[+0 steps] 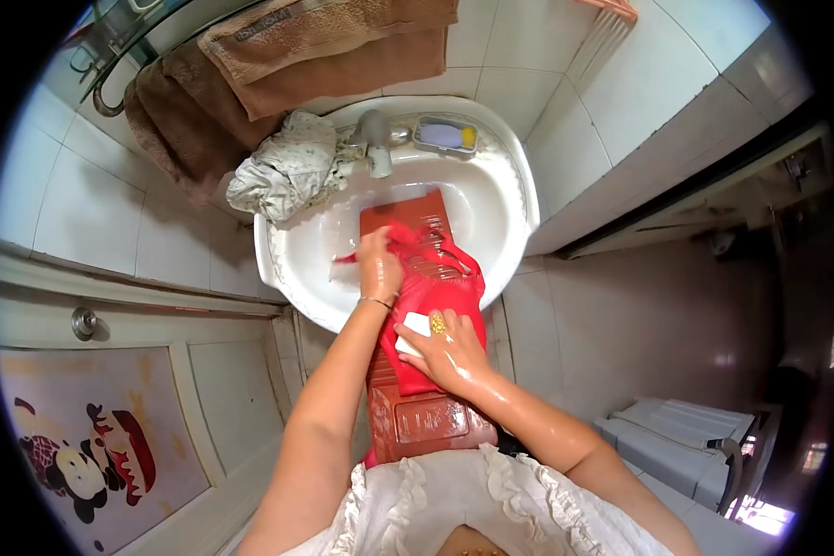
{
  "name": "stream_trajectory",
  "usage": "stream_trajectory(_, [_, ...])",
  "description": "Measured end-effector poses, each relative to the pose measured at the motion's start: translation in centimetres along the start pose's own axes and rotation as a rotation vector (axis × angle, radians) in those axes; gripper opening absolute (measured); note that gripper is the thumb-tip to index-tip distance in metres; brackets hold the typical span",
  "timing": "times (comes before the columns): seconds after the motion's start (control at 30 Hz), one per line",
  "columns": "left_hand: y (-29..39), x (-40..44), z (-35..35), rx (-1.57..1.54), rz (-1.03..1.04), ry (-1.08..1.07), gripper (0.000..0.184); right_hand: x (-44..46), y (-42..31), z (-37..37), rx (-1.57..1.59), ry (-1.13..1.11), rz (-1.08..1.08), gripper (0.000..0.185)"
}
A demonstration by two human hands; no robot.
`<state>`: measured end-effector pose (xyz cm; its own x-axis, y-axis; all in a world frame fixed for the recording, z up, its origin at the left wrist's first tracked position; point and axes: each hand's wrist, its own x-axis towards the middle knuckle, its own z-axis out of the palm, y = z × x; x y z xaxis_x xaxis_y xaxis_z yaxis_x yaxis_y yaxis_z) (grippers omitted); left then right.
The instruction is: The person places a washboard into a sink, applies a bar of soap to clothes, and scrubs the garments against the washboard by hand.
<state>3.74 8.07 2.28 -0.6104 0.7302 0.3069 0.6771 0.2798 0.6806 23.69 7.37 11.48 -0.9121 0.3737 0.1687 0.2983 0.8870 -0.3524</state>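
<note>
A wet red garment (440, 292) with thin straps lies spread over a reddish-brown washboard (433, 417). The board slants from the basin down toward my lap. My left hand (378, 266) is closed on the garment's upper part, near the straps. In my right hand (452, 352) is a white bar of soap (414, 334), pressed flat against the lower part of the cloth. Both hands look wet, and a yellow ring-like ornament shows on the right one. The white washbasin (519, 218) surrounds the board's upper end.
A faucet (377, 153) rises at the basin's back, beside a soap dish (445, 137). Bunched patterned cloth (287, 167) rests on the left rim. Brown towels (343, 60) hang above. A door (236, 380) stands at left, and a grey lidded bin (672, 445) at lower right.
</note>
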Motion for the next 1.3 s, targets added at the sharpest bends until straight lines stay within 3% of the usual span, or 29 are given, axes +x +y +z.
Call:
stream_trajectory(0.03, [1.3,0.4,0.3,0.019,0.208,-0.078,0.047,-0.2,0.0,0.1,0.001,0.003,0.002,0.042])
stream_trajectory(0.1, [2.7,-0.3,1.1,-0.222,0.322,-0.471,0.046,-0.2,0.1,0.0,0.025,-0.043,0.022,0.041])
stream_trajectory(0.13, [2.8,-0.3,1.1,-0.204,0.340,-0.567,0.058,-0.3,0.0,-0.1,0.023,-0.041,0.022,0.041])
stream_trajectory(0.17, [3.0,-0.3,1.3,-0.205,0.342,-0.567,0.058,-0.3,0.0,-0.1,0.005,-0.030,0.006,0.040])
stream_trajectory(0.23, [4.9,0.2,1.1,0.083,0.050,-0.327,0.073,-0.4,-0.2,-0.3,-0.016,-0.021,-0.008,0.040])
stream_trajectory(0.27, [5.7,1.1,1.5,0.162,-0.117,-0.428,0.098,-0.4,-0.3,-0.3,-0.025,-0.017,-0.006,0.038])
stream_trajectory(0.3, [6.6,1.7,2.2,0.157,-0.119,-0.423,0.098,-0.3,-0.4,-0.4,-0.035,-0.016,-0.008,0.036])
stream_trajectory(0.37, [8.7,2.9,3.3,0.204,-0.389,-0.633,0.105,-0.3,-0.3,0.0,-0.038,-0.055,-0.014,0.033])
stream_trajectory(0.4, [9.8,3.8,3.3,0.221,-0.374,-0.806,0.106,-0.4,-0.2,0.3,-0.036,-0.092,-0.014,0.032])
stream_trajectory(0.5, [10.8,2.9,5.2,0.449,-0.253,-0.829,0.080,-0.6,0.0,1.5,-0.035,-0.021,0.007,0.029])
stream_trajectory(0.53, [9.9,2.8,5.8,0.443,-0.257,-0.822,0.080,-0.6,0.0,1.5,0.008,-0.016,0.025,0.029])
stream_trajectory(0.7, [5.5,5.2,6.5,0.255,-0.273,-0.632,0.044,0.0,-0.5,-0.5,-0.104,-0.110,-0.008,0.034])
stream_trajectory(0.77, [2.9,5.9,5.5,0.029,-0.171,-0.418,0.045,-0.1,-0.7,-0.5,-0.031,-0.010,-0.013,0.040])
stream_trajectory(0.87, [5.0,3.9,-1.6,-0.218,0.260,-0.156,0.060,-0.5,-0.2,-0.5,0.024,-0.022,0.028,0.046])
stream_trajectory(0.93, [4.5,0.1,-4.6,-0.107,0.394,-0.356,0.072,-0.3,0.5,-1.0,0.135,0.000,0.104,0.050])
stream_trajectory(1.0, [4.6,-4.9,-7.0,-0.157,0.301,-0.755,0.071,0.4,2.2,-2.0,0.471,0.108,0.242,0.051])
stream_trajectory(1.03, [5.0,-7.5,-7.7,0.115,0.424,-0.841,0.072,1.1,2.4,-2.9,0.360,0.260,0.217,0.051])
stream_trajectory(1.1, [7.5,-10.1,-9.8,-0.009,0.311,-0.738,0.072,3.0,1.5,-5.1,0.311,0.287,0.176,0.047])
stream_trajectory(1.17, [9.6,-12.1,-10.7,0.024,0.389,-0.735,0.073,4.1,0.5,-3.7,0.181,0.111,0.006,0.050])
stream_trajectory(1.23, [9.7,-14.0,-10.0,-0.037,0.345,-0.707,0.071,3.9,0.9,0.3,-0.007,-0.237,-0.057,0.049])
stream_trajectory(1.3, [9.7,-14.6,-9.8,0.062,0.342,-0.667,0.064,5.5,3.2,3.1,-0.118,-0.097,-0.040,0.048])
